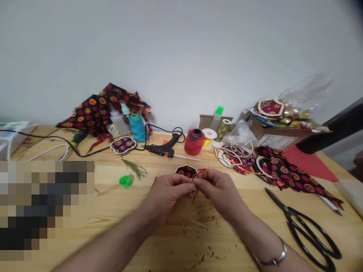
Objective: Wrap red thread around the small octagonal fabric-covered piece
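My left hand (167,190) and my right hand (217,189) meet in the middle above the table, fingertips close together. Behind the fingers shows a fabric-covered ornament (186,170), dark with red patterns and a pale rim; my left hand is closed on its near edge. A red cord (201,171) is pinched between the thumb and fingers of my right hand, with an end hanging below. The exact join of cord and ornament is hidden by the fingers. Farther back stands a large red thread spool (194,141).
Black scissors (300,226) lie on the right. A glue gun (164,147), a teal thread cone (138,127) and a finished-looking tasselled ornament (123,144) are toward the back. A green cap (125,181) sits left. Patterned fabric (292,170) and a cardboard box (279,138) are at right.
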{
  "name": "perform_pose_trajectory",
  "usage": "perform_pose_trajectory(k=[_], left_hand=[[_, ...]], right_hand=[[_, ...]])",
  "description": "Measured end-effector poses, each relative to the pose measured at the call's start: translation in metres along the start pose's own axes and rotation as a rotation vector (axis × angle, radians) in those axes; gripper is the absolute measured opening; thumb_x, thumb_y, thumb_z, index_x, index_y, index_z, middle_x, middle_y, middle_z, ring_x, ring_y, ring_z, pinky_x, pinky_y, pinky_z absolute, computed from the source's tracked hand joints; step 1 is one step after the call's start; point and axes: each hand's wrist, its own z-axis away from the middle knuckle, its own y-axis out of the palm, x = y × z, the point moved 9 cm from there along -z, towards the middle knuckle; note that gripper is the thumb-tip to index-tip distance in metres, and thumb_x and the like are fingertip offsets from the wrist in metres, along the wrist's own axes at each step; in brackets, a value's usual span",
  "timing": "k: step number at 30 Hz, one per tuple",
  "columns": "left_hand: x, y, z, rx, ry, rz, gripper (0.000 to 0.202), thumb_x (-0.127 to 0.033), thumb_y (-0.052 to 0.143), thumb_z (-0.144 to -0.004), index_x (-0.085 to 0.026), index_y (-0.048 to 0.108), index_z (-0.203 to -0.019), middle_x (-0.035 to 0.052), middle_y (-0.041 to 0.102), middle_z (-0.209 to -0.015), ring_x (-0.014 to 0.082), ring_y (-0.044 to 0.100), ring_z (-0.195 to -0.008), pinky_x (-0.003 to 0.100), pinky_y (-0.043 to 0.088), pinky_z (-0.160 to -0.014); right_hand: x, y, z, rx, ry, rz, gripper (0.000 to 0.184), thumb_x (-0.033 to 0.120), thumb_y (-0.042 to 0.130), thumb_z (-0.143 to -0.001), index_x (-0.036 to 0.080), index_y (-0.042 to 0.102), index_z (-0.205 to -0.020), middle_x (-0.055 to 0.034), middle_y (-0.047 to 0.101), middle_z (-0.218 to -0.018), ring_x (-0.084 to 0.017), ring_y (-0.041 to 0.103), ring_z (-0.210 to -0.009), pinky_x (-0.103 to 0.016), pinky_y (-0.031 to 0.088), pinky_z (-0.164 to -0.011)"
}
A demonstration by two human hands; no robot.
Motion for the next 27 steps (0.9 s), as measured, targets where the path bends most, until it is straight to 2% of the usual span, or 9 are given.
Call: perform_pose_trajectory(k=[6, 9, 14, 20, 27], left_hand=[[-0.002, -0.003, -0.003, -0.015, 0.04, 0.111, 0.008, -0.021, 0.062, -0.066, -0.015, 0.065, -0.063, -0.0024, 0.059, -0.055, 0.0076, 0.049, -0.052, 0.018, 0.033, -0.048], [-0.003, -0.005, -0.004, -0.024, 0.061, 0.153, 0.008, -0.019, 0.061, -0.067, -0.015, 0.064, -0.061, -0.0018, 0.062, -0.058, 0.0075, 0.051, -0.052, 0.017, 0.032, -0.046], [-0.004, -0.009, -0.005, -0.07, 0.06, 0.171, 0.009, -0.019, 0.06, -0.068, -0.014, 0.065, -0.062, -0.0022, 0.063, -0.056, 0.0048, 0.046, -0.043, 0.018, 0.034, -0.046], [-0.005, -0.007, -0.005, -0.032, 0.106, 0.215, 0.011, -0.019, 0.059, -0.069, -0.013, 0.065, -0.062, 0.002, 0.066, -0.062, 0.0099, 0.055, -0.06, 0.019, 0.04, -0.061], [0.001, -0.01, -0.005, -0.095, 0.051, 0.245, 0.006, -0.019, 0.063, -0.066, -0.014, 0.066, -0.064, -0.0006, 0.064, -0.059, 0.0067, 0.052, -0.052, 0.015, 0.036, -0.049]], right_hand=[[0.002, 0.002, -0.001, 0.046, -0.103, 0.098, 0.022, 0.03, 0.046, -0.08, 0.017, 0.057, -0.067, 0.0023, 0.052, -0.055, -0.009, 0.041, -0.047, -0.021, 0.031, -0.046], [0.005, 0.002, 0.0, 0.046, -0.127, 0.221, 0.026, 0.03, 0.044, -0.082, 0.017, 0.059, -0.067, 0.0007, 0.055, -0.058, -0.01, 0.045, -0.053, -0.021, 0.033, -0.05], [0.013, -0.001, 0.001, 0.026, -0.166, 0.299, 0.015, 0.024, 0.05, -0.077, 0.016, 0.063, -0.071, -0.0012, 0.062, -0.067, -0.013, 0.052, -0.063, -0.023, 0.039, -0.06], [0.016, -0.006, 0.004, -0.044, -0.136, 0.287, 0.017, 0.026, 0.053, -0.074, 0.014, 0.061, -0.065, -0.001, 0.06, -0.059, -0.011, 0.048, -0.054, -0.02, 0.036, -0.049], [0.016, 0.002, 0.011, -0.035, -0.156, 0.246, 0.018, 0.029, 0.055, -0.074, 0.014, 0.062, -0.068, -0.0012, 0.06, -0.059, -0.01, 0.047, -0.052, -0.019, 0.035, -0.047]])
